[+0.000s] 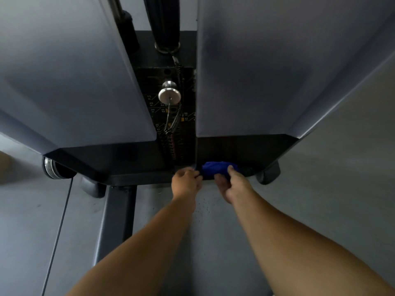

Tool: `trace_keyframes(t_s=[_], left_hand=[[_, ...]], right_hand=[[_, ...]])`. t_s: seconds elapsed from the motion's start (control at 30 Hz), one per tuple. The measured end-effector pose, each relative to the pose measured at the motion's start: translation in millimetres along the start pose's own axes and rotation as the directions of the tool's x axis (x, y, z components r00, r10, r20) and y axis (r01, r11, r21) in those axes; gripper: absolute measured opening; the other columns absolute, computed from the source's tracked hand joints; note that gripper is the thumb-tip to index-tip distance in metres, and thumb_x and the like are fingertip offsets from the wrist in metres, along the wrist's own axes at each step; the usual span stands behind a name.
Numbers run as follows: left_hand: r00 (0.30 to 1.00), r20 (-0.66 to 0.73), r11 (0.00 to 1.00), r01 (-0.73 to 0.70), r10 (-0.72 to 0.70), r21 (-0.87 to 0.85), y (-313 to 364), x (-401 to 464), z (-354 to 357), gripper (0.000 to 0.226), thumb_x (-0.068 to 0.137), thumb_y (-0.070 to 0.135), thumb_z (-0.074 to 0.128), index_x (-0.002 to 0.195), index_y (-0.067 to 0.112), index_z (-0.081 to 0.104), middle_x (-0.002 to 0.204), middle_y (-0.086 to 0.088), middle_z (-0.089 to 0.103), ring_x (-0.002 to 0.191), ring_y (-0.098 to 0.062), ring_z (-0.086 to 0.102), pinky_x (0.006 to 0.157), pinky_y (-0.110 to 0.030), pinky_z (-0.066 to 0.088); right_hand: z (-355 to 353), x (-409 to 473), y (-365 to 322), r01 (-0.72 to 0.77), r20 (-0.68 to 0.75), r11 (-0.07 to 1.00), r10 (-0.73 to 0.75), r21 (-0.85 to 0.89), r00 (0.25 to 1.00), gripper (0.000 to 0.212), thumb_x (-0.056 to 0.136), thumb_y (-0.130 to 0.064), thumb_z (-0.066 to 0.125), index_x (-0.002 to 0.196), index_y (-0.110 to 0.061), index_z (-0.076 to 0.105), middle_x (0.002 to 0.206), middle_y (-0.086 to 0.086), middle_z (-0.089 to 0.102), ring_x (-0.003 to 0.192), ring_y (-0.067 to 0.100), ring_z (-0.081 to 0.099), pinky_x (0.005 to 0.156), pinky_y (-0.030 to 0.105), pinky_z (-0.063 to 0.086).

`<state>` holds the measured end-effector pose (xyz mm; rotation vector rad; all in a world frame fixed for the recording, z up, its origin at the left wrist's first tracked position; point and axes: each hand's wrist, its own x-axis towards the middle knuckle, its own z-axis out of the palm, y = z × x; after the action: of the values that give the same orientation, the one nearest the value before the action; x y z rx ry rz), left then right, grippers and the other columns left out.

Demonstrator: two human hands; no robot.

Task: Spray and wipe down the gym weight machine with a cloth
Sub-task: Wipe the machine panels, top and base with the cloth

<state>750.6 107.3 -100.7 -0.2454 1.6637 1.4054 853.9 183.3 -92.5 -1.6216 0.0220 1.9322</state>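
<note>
While we crouch at the foot of the grey-panelled steel weight machine (256,82), the wiping step looks under way. Our right hand (230,184) bunches the soft, crumpled blue cloth (215,168), fingers curled around it, pressed on the dark matte base ledge (132,174) just beyond our fingertips. Our left hand (186,182) rests beside it, fingers loosely bent, touching the cloth's edge; whether it pinches, we cannot tell. Next, we judge, comes dragging the cloth along that smooth ledge.

Hidden and cut-off parts at the machine's base

The blue cloth (218,168) is half covered by the right hand (232,184); weight-stack numbers (159,107) are too small to read; the grey shrouds (277,60) run off the top edge.
</note>
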Motion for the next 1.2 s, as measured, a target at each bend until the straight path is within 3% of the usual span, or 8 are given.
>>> trace_keyframes(t_s=[0.13,0.4,0.53,0.63,0.73,0.87,1.1,1.2], left_hand=[[0.994,-0.094,0.999,-0.047,0.049,0.025,-1.7,14.4,-22.8,0.020,0.103,0.013,0.047,0.116,0.016,0.063,0.106,-0.007,0.071,0.100,-0.024,0.071,0.096,-0.042,0.058],[0.989,-0.135,0.998,-0.051,0.057,0.048,-1.3,18.9,-38.9,0.028,0.102,0.015,0.047,0.125,0.014,0.063,0.093,-0.001,0.066,0.082,-0.015,0.062,0.074,-0.032,0.050],[0.979,-0.183,0.990,-0.072,0.094,0.124,5.4,13.1,-45.3,0.028,0.098,0.017,0.049,0.122,0.017,0.063,0.106,-0.007,0.071,0.095,-0.021,0.067,0.087,-0.040,0.054],[0.971,-0.209,0.985,-0.086,0.116,0.150,10.3,20.1,-61.2,0.039,0.093,0.015,0.048,0.130,0.007,0.058,0.119,-0.024,0.066,0.104,-0.040,0.065,0.098,-0.055,0.051],[0.946,-0.287,0.971,-0.085,0.149,0.224,12.2,22.6,-79.4,0.039,0.092,0.017,0.048,0.127,0.011,0.062,0.123,-0.023,0.066,0.114,-0.044,0.063,0.099,-0.057,0.051],[0.970,-0.191,0.970,-0.105,0.148,0.219,7.5,31.7,-96.6,0.041,0.086,0.019,0.053,0.125,0.012,0.064,0.120,-0.024,0.068,0.095,-0.035,0.065,0.092,-0.058,0.053],[0.988,-0.126,0.993,-0.080,0.090,0.085,21.0,23.6,-89.8,0.023,0.101,0.008,0.052,0.121,0.010,0.064,0.108,-0.006,0.069,0.104,-0.026,0.066,0.102,-0.043,0.049],[0.992,-0.111,0.998,-0.054,0.058,0.039,22.8,26.6,-80.5,0.024,0.102,0.009,0.051,0.122,0.015,0.064,0.110,-0.003,0.070,0.106,-0.023,0.067,0.102,-0.042,0.052]], right_hand=[[-17.1,10.9,-40.3,0.142,-0.126,0.937,-0.107,0.320,0.986,0.039,0.104,-0.024,0.059,0.141,-0.011,0.054,0.117,0.012,0.066,0.104,0.025,0.067,0.091,0.038,0.056],[20.4,6.7,-9.6,0.015,0.014,0.981,-0.018,0.194,1.000,0.033,0.108,-0.029,0.042,0.134,-0.011,0.052,0.112,0.013,0.058,0.097,0.031,0.060,0.086,0.052,0.050],[36.8,-17.4,6.6,-0.044,0.090,0.980,0.027,0.192,0.996,0.032,0.108,-0.024,0.042,0.132,-0.007,0.053,0.135,0.019,0.054,0.097,0.034,0.057,0.088,0.050,0.050],[44.2,-34.3,-14.9,0.064,-0.077,0.969,-0.047,0.238,0.996,0.038,0.100,-0.026,0.050,0.136,-0.017,0.056,0.141,0.013,0.057,0.102,0.034,0.061,0.074,0.045,0.053],[40.1,-56.3,-50.7,0.387,-0.338,0.918,-0.337,0.091,0.879,0.051,0.099,-0.020,0.054,0.148,-0.013,0.043,0.150,0.014,0.046,0.128,0.033,0.051,0.100,0.042,0.046],[41.7,-55.6,-68.6,0.562,-0.524,0.810,-0.409,0.168,0.747,0.043,0.103,-0.020,0.045,0.146,-0.011,0.042,0.136,0.011,0.052,0.102,0.025,0.053,0.084,0.032,0.043],[91.0,-84.2,9.9,0.308,-0.070,0.872,-0.305,0.381,0.950,0.037,0.103,-0.011,0.046,0.132,-0.030,0.034,0.117,0.007,0.054,0.098,0.029,0.062,0.071,0.043,0.057],[70.7,-72.8,-21.2,0.455,-0.202,0.822,-0.408,0.344,0.890,0.033,0.100,-0.007,0.048,0.123,-0.030,0.039,0.105,0.007,0.057,0.086,0.026,0.058,0.075,0.043,0.051]])
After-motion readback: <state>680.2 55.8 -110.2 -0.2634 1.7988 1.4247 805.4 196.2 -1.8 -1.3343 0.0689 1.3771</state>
